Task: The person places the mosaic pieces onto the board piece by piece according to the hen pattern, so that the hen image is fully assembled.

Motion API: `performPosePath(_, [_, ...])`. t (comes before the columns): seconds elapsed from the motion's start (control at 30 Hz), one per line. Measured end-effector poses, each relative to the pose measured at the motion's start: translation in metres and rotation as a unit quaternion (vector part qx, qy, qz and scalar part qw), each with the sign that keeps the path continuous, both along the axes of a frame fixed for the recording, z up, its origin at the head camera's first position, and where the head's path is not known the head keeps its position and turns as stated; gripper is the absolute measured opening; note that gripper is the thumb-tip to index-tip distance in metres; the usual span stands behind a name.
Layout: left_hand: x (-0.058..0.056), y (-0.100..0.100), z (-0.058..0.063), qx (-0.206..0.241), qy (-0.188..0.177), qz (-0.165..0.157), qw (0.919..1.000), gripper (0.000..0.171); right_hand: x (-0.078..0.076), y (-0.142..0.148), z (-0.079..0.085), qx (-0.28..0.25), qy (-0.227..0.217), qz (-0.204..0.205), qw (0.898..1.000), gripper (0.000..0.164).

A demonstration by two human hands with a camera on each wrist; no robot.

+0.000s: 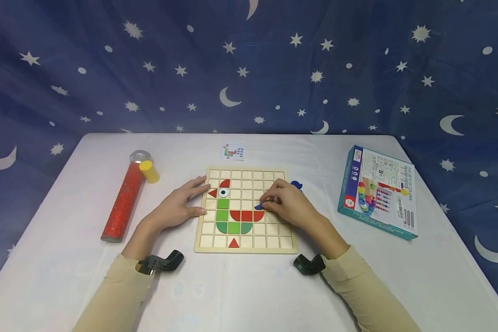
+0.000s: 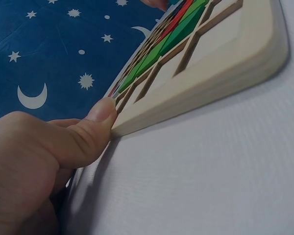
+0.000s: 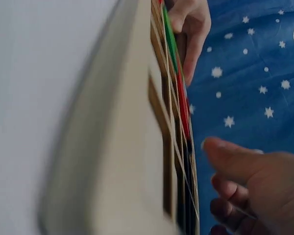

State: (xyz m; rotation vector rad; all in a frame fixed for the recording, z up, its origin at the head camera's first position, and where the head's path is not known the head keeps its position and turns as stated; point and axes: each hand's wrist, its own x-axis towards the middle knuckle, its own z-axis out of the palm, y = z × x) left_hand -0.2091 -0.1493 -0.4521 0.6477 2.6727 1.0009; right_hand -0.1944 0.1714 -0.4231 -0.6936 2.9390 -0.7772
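Note:
A wooden grid board [image 1: 246, 250] lies flat with red, green and white tiles set in its squares, forming a bird shape. My left hand [image 1: 176, 205] rests against the board's left edge, fingers extended; its thumb [image 2: 102, 110] touches the rim in the left wrist view. Over the board, my right hand [image 1: 288, 203] pinches a small blue tile [image 1: 258, 207] between thumb and fingertips, just above the red tile [image 1: 259, 216] at the row's right end. An eye tile [image 1: 223, 192] sits below a red quarter-round tile [image 1: 225, 184]. Other blue tiles [image 1: 296, 185] lie beyond the right hand, partly hidden.
Behind the board lies a small card [image 1: 232, 151] printed with a coloured bird on a grid. To the left are a red glittery microphone-shaped tube [image 1: 124, 198] and a yellow cylinder [image 1: 149, 171]. A toy box [image 1: 379, 193] lies at the right. A starry cloth [image 1: 249, 60] hangs behind.

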Motion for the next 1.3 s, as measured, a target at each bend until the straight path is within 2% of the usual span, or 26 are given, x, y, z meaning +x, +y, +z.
performPosePath(0.27, [0.001,0.001,-0.001,0.004,-0.003,0.006,1.0,0.073,-0.01,0.033,0.016,0.013,-0.02,-0.047,0.999,0.026])
performPosePath(0.5, [0.001,0.004,-0.004,-0.001,-0.005,0.006,1.0,0.073,-0.017,0.063,0.017,0.041,-0.047,-0.101,0.993,0.031])
performPosePath(0.87, [0.003,-0.002,-0.004,-0.001,0.006,0.001,1.0,0.073,-0.023,0.058,0.003,0.059,-0.047,-0.126,0.989,0.037])
performPosePath(1.3, [0.003,-0.002,-0.007,0.0,0.009,0.003,1.0,0.076,-0.024,0.059,-0.002,0.069,-0.029,-0.149,0.986,0.03])
